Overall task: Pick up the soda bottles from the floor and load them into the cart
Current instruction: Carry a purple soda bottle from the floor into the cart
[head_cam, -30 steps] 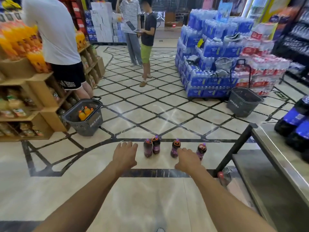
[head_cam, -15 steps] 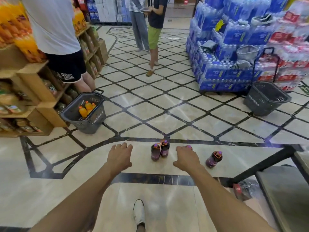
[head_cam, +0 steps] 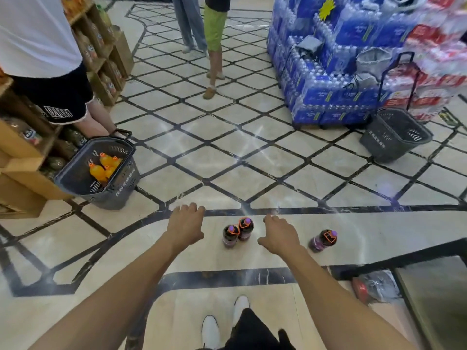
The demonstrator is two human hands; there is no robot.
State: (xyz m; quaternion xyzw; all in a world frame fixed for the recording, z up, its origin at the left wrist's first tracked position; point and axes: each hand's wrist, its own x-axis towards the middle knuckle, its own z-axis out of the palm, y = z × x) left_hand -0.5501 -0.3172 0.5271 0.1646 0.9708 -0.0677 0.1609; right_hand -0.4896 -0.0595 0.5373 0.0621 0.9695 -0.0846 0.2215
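1. Head view, nearest us: our two white shoes (head_cam: 211, 330) stand on the pale tiled floor (head_cam: 177, 311), toes forward.
2. Both our bare forearms reach forward and down over the floor.
3. At the lower right, the cart (head_cam: 434, 299) shows a metal deck edged by a dark frame bar. A crumpled bag (head_cam: 374, 286) lies on the floor just beside it.
4. Our left hand (head_cam: 185, 227) hangs palm down, its fingers loosely bent and holding nothing. It is just left of the pair (head_cam: 230, 236) of soda bottles and does not touch them.
5. Our right hand (head_cam: 279, 234) is palm down too, fingers loosely curled, thumb out to the left, gripping nothing we can see. It sits between the pair and the third bottle (head_cam: 323, 239).
6. All three soda bottles have purple caps and stand upright on the floor. The pair touch each other, and the third bottle stands apart to the right.
7. Farther left, a grey basket (head_cam: 108, 195) holds orange bottles (head_cam: 101, 170). It stands by wooden shelves (head_cam: 22, 183), beside a bystander (head_cam: 58, 97) in black shorts.
8. Farther right, a second basket (head_cam: 379, 145) with a raised handle stands before stacked water packs (head_cam: 328, 72).
9. Farthest off, two more people (head_cam: 214, 29) stand on the tiles.
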